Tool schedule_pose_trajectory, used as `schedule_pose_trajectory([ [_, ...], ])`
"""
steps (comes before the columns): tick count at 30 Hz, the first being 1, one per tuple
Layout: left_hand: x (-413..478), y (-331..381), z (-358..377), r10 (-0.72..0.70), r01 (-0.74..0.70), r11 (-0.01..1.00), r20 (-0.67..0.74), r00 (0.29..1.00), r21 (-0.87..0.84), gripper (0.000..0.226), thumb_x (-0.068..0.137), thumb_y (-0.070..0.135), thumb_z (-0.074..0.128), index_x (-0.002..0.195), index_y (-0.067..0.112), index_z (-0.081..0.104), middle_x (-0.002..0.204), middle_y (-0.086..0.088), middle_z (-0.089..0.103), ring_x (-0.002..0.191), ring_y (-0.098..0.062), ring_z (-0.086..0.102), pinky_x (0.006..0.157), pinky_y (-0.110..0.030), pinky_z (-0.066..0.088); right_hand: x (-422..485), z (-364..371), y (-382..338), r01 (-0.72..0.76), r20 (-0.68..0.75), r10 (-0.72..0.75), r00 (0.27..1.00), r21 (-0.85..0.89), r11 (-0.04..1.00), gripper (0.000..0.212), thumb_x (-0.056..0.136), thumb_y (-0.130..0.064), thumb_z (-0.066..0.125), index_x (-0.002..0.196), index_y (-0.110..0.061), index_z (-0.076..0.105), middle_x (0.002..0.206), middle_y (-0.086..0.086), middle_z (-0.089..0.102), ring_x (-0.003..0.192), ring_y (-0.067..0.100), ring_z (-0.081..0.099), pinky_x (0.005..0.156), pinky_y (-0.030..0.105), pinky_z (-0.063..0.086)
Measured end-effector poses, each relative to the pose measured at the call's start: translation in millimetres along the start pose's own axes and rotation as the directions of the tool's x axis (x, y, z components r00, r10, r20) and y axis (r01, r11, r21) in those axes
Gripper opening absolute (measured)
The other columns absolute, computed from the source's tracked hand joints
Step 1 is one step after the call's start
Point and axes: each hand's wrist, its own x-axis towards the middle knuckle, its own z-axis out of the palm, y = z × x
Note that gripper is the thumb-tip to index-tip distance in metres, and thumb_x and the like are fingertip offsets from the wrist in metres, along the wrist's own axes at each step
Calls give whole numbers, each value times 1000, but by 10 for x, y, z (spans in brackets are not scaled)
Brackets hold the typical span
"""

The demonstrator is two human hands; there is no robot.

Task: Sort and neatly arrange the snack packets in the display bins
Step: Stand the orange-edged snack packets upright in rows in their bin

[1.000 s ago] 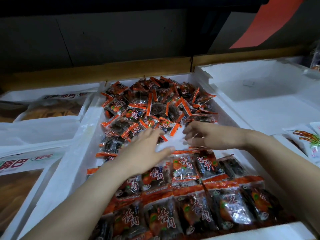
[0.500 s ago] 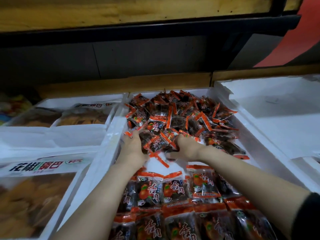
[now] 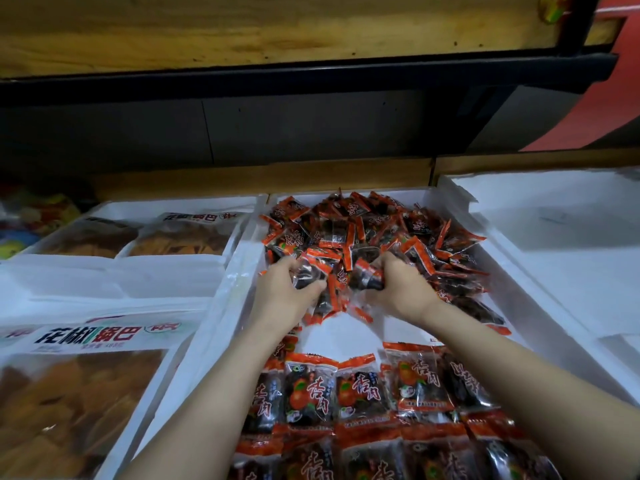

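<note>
At the back of the white bin (image 3: pixel 239 271), heaped snack packets (image 3: pixel 363 230) are clutched in the curled left hand (image 3: pixel 284 289) and right hand (image 3: pixel 398 285) (small handfuls, probably, are best laid flat behind the bin's front rows (image 3: pixel 363 386)).

- A wooden shelf (image 3: pixel 242 176) is seen as a brown strip behind the white foam bins that are set on it.
- The middle bin (image 3: pixel 239 271) is set lengthwise, its far end against that strip.
- A right bin (image 3: pixel 554 265) is set touching the middle bin's right wall.
- A rear left bin (image 3: pixel 173 206) is set just beside the middle bin's far left corner.
- A near left bin (image 3: pixel 162 379) is set against the middle bin's near left wall.
</note>
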Motion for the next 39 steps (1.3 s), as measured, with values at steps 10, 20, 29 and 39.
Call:
schedule_pose_trajectory([
  [10, -87, 239, -39, -142, 305, 654, 284, 948, -692, 39, 104, 30, 33, 140, 16, 35, 110, -6, 65, 74, -18, 73, 76, -41, 60, -193, -308, -290, 221, -137, -175, 975, 511, 831, 13, 93, -15, 56, 106, -17, 58, 89, 5, 67, 72, 20, 66, 70, 36, 56],
  [20, -149, 272, -68, 48, 184, 711, 308, 950, -679, 32, 91, 11, 61, 121, 15, 52, 119, -9, 63, 98, -21, 69, 69, -35, 60, -165, -227, -263, 274, -217, -184, 959, 532, 801, 20, 91, -24, 59, 110, -19, 54, 92, -2, 59, 78, 9, 59, 73, 23, 53],
  [29, -44, 228, -165, -52, 103, 669, 92, 994, -736, 35, 93, 14, 61, 125, 12, 47, 121, -10, 60, 104, -25, 65, 66, -34, 61, -140, 309, -223, 179, 260, -231, 938, 208, 961, 47, 93, -19, 59, 134, -10, 40, 131, 4, 53, 118, 19, 51, 86, 17, 36],
  [39, -54, 244, -180, -48, 110, 673, 105, 993, -731, 38, 93, 16, 62, 127, 15, 45, 125, -4, 56, 104, -16, 61, 71, -37, 61, -70, 443, -194, 283, 296, -223, 929, -181, 942, 54, 85, -39, 65, 134, -21, 50, 125, 9, 44, 122, 27, 34, 103, 36, 32],
])
